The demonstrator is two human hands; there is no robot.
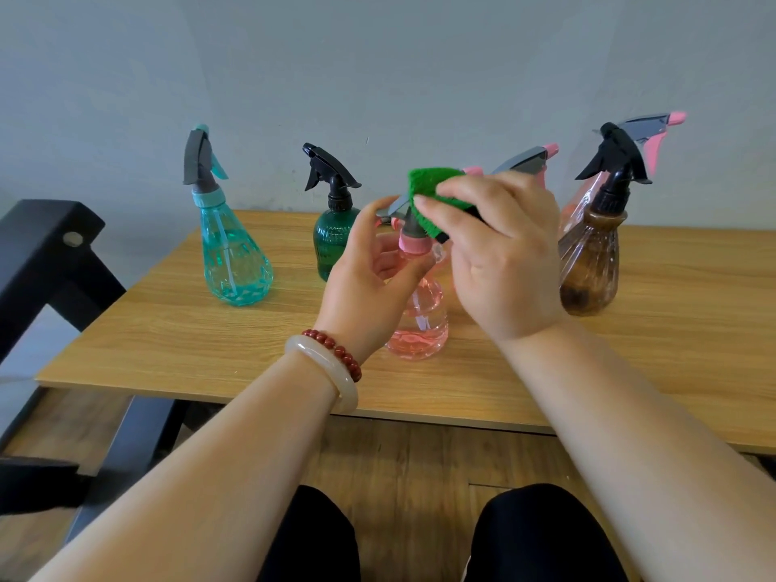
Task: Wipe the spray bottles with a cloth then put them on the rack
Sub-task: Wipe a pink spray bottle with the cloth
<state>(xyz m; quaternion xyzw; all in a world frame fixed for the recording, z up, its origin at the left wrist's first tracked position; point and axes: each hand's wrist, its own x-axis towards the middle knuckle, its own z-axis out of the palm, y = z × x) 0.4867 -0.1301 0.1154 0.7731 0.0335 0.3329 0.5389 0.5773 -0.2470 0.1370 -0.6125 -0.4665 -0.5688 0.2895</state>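
Green cloth [428, 191], folded over the spray head of a pink bottle [420, 312], is the centre of the work. The pink bottle stands upright on the wooden bench [168, 329], near its front edge, with its long axis vertical and its trigger head at the top, right under both hands. The right hand [499, 254] comes in from the right and above; its grip is pressed together on the cloth, fingertips pinching it against the head. The left hand [369, 279] curls round the neck just below the pink collar, its grip closed loosely on the bottle to steady it, thumb near the grey nozzle.

By my judgement the wipe is at the head, so the next stroke would run down the vertical axis to the clear body, which lies directly below the right hand.

4 other bottles are plainly seen further back: a teal bottle [235, 262] well apart to the left, a dark green bottle [334, 241] just behind the left hand, a brown bottle [590, 266] just beside the right hand, and another pink-topped bottle [646, 132] behind it. The brown one is the likeliest to be knocked. A black frame [46, 245] stands left of the bench; whether it is the rack I cannot tell.
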